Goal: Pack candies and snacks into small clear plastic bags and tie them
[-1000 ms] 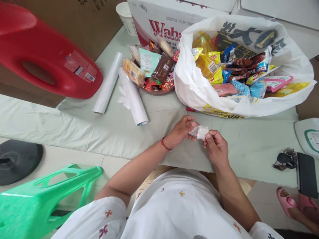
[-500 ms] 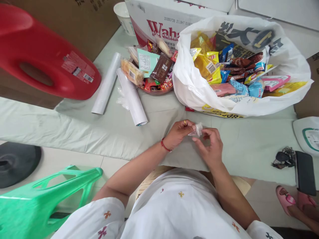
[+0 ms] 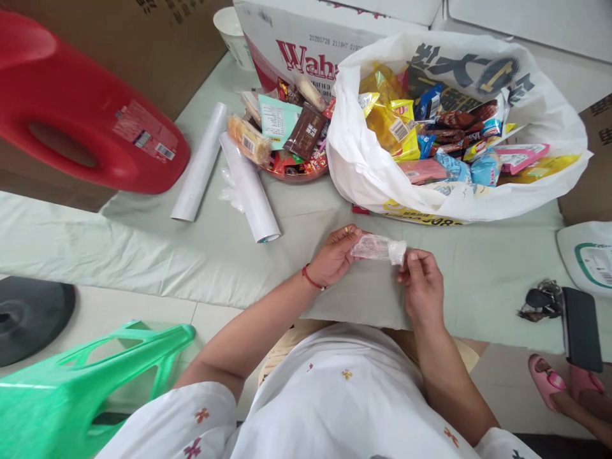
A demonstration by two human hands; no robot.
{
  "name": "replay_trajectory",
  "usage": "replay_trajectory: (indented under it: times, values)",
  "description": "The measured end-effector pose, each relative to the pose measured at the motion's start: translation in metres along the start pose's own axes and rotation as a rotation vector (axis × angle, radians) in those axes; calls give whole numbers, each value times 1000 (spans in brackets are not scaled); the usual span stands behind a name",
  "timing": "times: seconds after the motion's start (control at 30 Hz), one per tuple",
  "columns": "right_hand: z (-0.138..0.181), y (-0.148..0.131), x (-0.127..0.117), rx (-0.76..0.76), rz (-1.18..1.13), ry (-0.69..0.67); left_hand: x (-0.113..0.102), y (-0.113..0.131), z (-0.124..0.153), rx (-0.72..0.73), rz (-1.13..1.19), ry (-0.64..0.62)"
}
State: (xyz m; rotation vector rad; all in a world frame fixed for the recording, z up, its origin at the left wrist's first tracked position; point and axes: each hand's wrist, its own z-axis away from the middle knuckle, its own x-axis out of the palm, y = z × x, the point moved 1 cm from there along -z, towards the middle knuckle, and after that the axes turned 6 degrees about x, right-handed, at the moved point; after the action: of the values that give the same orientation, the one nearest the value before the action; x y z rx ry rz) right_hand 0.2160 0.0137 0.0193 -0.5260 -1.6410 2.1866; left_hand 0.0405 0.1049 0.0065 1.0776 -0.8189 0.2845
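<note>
A small clear plastic bag (image 3: 377, 248) is stretched between my two hands above the pale green cloth (image 3: 191, 248). My left hand (image 3: 335, 256), with a ring and a red wrist cord, pinches its left end. My right hand (image 3: 423, 287) pinches the right end, fingers closed. Behind them lies a big white plastic bag (image 3: 373, 172) full of wrapped snacks (image 3: 430, 137). To its left a red bowl (image 3: 299, 173) is piled with more snacks.
Two white rolls (image 3: 251, 188) lie left of the bowl. A red jug (image 3: 86, 121), a green stool (image 3: 86, 382) and a black disc (image 3: 29, 312) are at left. Keys (image 3: 538, 299) and a phone (image 3: 581, 328) lie at right. Another person's pink-slippered feet (image 3: 549, 379) show bottom right.
My hands have drawn apart, pulling the small plastic bag out from a bunched lump into a longer strip. The view has shifted slightly.
</note>
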Motion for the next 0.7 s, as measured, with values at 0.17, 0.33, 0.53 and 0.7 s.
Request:
replay_trajectory:
  times: [0.17, 0.33, 0.53, 0.7]
  values:
    - [9, -6, 7, -613, 476, 145, 1, 2, 1, -40, 30, -34]
    - [1, -6, 10, -514, 478, 36, 2, 2, 3, -78, 47, -56]
    - [-12, -5, -10, 34, -179, 43, 0, 5, 1, -46, 55, -25]
    - [-10, -2, -22, 191, -146, -3, 0, 9, 0, -43, 87, -26]
